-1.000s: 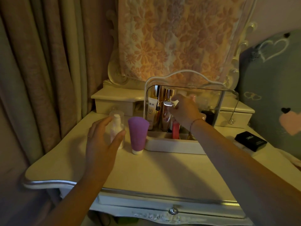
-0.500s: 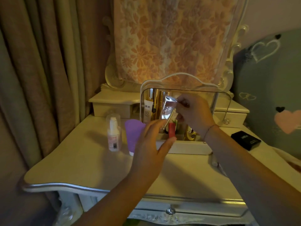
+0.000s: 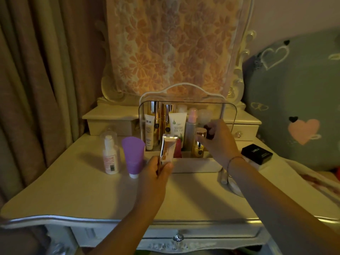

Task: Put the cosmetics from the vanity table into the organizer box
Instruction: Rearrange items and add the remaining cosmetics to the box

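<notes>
**Between the two hands, a tube waits for its place**

Above the left hand [image 3: 159,167], whose fingers pinch its lower end, the silver tube [image 3: 168,148] stands upright just before the organizer box [image 3: 195,165]. The right hand [image 3: 219,142] has its fingers curled on a small dark item inside; what it is, I cannot tell. Next, I judge, the tube needs a free slot beyond the fingertips.

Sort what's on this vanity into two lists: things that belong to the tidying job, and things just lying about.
Belongs to the job:
organizer box
silver tube in the left hand
gold-capped bottle at the right hand
purple tube
white pump bottle
black compact

Just lying about:
floral cloth
heart pillow
curtain
</notes>
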The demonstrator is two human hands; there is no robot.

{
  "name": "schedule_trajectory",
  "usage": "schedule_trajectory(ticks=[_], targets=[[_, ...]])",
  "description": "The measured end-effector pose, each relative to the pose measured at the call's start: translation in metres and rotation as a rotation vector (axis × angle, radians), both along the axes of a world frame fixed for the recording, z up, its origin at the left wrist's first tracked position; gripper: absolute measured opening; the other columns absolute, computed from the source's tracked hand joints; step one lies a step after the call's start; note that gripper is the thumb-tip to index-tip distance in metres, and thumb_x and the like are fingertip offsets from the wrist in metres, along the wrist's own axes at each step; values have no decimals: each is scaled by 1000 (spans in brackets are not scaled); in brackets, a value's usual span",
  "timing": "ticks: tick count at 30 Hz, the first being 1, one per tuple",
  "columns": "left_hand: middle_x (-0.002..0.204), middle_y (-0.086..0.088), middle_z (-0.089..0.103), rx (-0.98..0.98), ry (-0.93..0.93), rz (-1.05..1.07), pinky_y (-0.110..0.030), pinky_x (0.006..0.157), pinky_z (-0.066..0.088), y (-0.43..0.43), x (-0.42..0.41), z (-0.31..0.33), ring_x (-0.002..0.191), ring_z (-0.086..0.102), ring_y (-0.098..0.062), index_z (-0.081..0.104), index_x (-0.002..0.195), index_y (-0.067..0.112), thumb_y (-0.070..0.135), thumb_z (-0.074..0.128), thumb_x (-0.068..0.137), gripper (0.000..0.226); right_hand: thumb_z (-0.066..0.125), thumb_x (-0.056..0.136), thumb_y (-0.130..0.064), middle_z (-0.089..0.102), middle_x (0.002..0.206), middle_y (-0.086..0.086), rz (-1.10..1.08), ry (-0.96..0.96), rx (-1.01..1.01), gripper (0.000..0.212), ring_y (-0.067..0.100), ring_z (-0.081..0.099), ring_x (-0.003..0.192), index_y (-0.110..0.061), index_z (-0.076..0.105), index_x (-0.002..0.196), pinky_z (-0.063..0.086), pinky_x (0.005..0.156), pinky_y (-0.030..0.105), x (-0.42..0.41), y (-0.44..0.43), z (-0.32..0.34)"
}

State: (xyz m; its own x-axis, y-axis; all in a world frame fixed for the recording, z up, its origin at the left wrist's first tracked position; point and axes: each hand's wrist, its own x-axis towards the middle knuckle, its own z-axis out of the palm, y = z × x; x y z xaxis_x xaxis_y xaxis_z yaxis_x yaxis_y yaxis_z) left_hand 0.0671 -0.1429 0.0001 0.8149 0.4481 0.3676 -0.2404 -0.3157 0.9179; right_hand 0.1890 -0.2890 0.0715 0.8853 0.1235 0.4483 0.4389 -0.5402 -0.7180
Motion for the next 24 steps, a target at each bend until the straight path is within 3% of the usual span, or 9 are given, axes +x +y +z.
schedule_trajectory(ticks=[2,5,8,12,16,19,21,22,24], targets=[[82,-11,68,-27,9,-10,-30,57,48,7,-6,-8,74,62,-29,59,89,21,23,59,88,2,76,74,-36,55,106,-2,8,70,-60,55,17,56,93,-20,46,117,51,76,31,10,5,-11],[81,-9,70,-50,9,-26,-31,59,50,16,-13,-11,76,64,-28,60,90,22,21,59,88,3,72,77,-42,54,84,-8,-5,118,-175,39,12,54,78,-22,49,101,36,56,19,18,13,-20],[83,-16,69,-92,-9,-65,-29,60,49,19,-18,-9,73,63,-30,61,92,24,26,59,86,6,71,78,-42,49,73,-11,-32,52,-202,32,11,49,69,-24,48,91,29,51,18,15,19,-19],[86,-6,71,-136,-25,-54,-19,61,49,21,-20,-10,76,64,-17,62,98,25,23,56,89,12,73,76,-42,51,69,-13,-3,-112,-29,31,2,48,63,-27,48,84,33,50,19,3,31,9],[94,2,71,-139,-41,-46,-11,62,48,21,-22,-11,83,64,-6,59,112,20,22,49,93,22,75,73,-43,59,77,-16,107,-127,129,28,2,55,72,-33,50,82,44,60,19,-5,60,28],[95,3,71,-144,-54,-47,-9,67,46,22,-22,-11,88,64,-3,58,116,14,20,48,94,25,75,73,-43,58,87,-13,115,-99,73,32,8,56,81,-28,56,93,47,68,22,-4,83,20],[97,1,71,-142,-52,-39,-7,66,45,23,-21,-11,87,64,0,59,115,9,18,48,94,25,76,74,-40,47,83,-19,69,-116,15,33,13,54,88,-23,58,96,48,76,28,-2,94,12],[98,1,71,-139,-50,-36,-7,65,44,23,-21,-11,86,64,0,59,115,8,18,49,93,25,76,74,-38,41,79,-20,55,-113,-3,32,14,54,88,-22,58,95,47,75,28,0,98,8],[100,1,70,-145,-42,-45,-9,66,46,23,-20,-12,89,64,-3,59,113,16,19,50,93,22,75,75,-35,48,78,-16,41,-69,-48,32,17,59,87,-20,55,94,44,70,27,5,103,3]])
